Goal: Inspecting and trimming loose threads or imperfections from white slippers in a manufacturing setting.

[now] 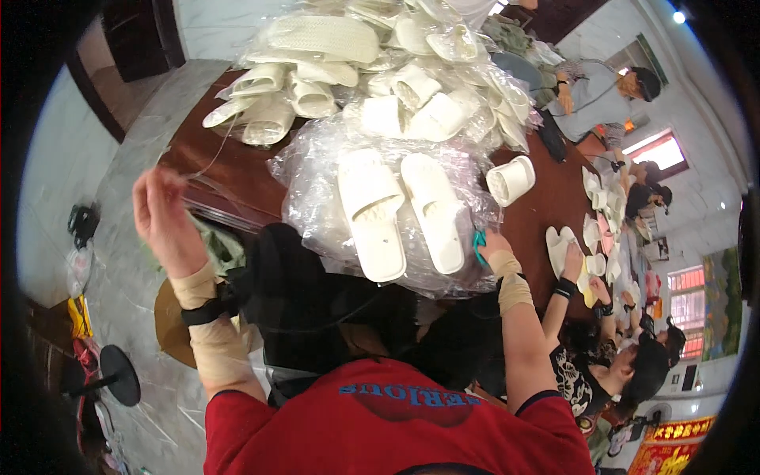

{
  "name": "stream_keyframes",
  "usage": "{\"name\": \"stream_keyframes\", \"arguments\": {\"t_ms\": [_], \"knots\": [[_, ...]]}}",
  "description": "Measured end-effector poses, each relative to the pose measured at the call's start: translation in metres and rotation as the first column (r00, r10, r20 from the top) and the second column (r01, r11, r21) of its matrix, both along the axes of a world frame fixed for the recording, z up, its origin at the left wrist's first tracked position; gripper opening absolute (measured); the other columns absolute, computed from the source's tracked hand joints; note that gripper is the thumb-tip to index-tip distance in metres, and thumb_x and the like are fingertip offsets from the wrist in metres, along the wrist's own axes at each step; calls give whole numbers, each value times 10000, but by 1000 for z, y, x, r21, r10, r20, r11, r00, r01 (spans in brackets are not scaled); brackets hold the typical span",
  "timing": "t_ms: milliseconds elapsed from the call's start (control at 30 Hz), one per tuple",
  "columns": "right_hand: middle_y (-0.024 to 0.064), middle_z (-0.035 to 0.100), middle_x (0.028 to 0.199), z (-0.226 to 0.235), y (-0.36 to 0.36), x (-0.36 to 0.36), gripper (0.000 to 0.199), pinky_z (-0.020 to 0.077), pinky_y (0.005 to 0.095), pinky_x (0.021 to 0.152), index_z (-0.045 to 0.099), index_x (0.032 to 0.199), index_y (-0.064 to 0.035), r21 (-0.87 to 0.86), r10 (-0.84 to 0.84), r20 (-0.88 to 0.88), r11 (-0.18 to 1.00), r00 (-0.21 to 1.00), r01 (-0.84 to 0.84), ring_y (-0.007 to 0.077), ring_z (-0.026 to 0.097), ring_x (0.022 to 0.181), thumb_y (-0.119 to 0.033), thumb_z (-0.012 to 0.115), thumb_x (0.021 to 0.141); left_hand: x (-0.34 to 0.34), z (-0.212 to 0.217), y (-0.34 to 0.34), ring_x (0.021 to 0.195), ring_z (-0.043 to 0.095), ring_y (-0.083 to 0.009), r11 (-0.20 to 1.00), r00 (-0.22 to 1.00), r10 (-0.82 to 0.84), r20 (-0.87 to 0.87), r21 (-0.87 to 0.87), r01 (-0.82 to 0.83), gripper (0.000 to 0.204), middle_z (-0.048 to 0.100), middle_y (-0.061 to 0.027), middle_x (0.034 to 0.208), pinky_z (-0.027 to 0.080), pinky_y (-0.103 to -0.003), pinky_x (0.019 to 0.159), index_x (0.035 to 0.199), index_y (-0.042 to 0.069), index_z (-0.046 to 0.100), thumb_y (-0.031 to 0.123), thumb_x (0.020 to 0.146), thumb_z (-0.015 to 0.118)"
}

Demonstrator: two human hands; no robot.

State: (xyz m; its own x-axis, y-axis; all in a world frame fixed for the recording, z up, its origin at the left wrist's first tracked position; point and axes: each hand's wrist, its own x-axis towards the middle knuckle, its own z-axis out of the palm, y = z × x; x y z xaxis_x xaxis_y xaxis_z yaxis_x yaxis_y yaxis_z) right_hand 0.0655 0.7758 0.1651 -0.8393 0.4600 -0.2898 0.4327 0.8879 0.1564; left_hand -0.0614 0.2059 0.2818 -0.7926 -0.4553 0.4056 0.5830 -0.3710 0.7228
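Observation:
A pair of cream-white slippers, the left slipper (372, 218) and the right slipper (434, 214), lies side by side on a crumpled clear plastic bag (309, 186) in front of me. My left hand (165, 218) is raised beyond the table's left edge, its fingers bent together and slightly blurred. A thin pale strand (219, 150) runs from its fingertips toward the slipper pile. Beside the right slipper, my right hand (496, 244) is closed around a small teal tool (480, 246), mostly hidden by the fingers. Both wrists carry beige wraps and black bands.
Bagged white slippers (321, 43) are heaped across the far side of the brown table (522, 233). A single slipper (511, 180) lies right of the pair. Along the right, several people sit at the table; a neighbour's hand (571, 265) touches another slipper (560, 247).

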Motion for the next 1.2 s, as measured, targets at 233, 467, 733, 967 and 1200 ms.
{"name": "stream_keyframes", "arguments": {"t_ms": [233,467,733,967,1200], "knots": [[187,680,855,48,-33,-17,320,514,469,683,669,920,-29,-40,39,-455,997,890,-64,343,668,808,-336,590,883,60,-174,-153,664,473,-78,906,850,407,334,-262,-331,116,554,7,753,425,-231,634,891,40,597,137,955,593],[84,678,856,19,-96,-55,361,447,235,504,607,1100,-16,-987,-656,114,-158,746,12,141,601,618,-344,589,950,76,-269,-165,1180,537,-362,398,419,817,396,-913,88,491,547,-231,1269,437,-395,976,1299,18,529,155,855,687],[52,641,884,46,-108,-58,91,522,276,627,577,1018,-98,-895,-761,203,-399,615,-198,167,619,714,-112,596,930,2,-83,58,1198,532,-290,460,987,-154,45,-881,112,343,568,-137,1275,411,-349,1011,1234,38,581,76,894,608],[31,626,831,164,-144,14,184,489,273,537,594,1054,-45,-974,-269,-173,188,948,-125,132,596,581,-185,578,935,-59,-99,163,1204,501,-377,43,918,-245,311,-943,331,392,525,-198,1314,416,-426,1020,1267,77,549,176,890,598],[133,640,808,151,-152,14,260,478,387,647,599,1073,-98,-597,743,-127,472,657,-649,319,626,717,-265,632,875,-82,-131,179,1224,489,-383,-5,905,-169,390,-919,395,445,514,-207,1332,406,-423,1034,1306,77,520,231,892,578]]}}
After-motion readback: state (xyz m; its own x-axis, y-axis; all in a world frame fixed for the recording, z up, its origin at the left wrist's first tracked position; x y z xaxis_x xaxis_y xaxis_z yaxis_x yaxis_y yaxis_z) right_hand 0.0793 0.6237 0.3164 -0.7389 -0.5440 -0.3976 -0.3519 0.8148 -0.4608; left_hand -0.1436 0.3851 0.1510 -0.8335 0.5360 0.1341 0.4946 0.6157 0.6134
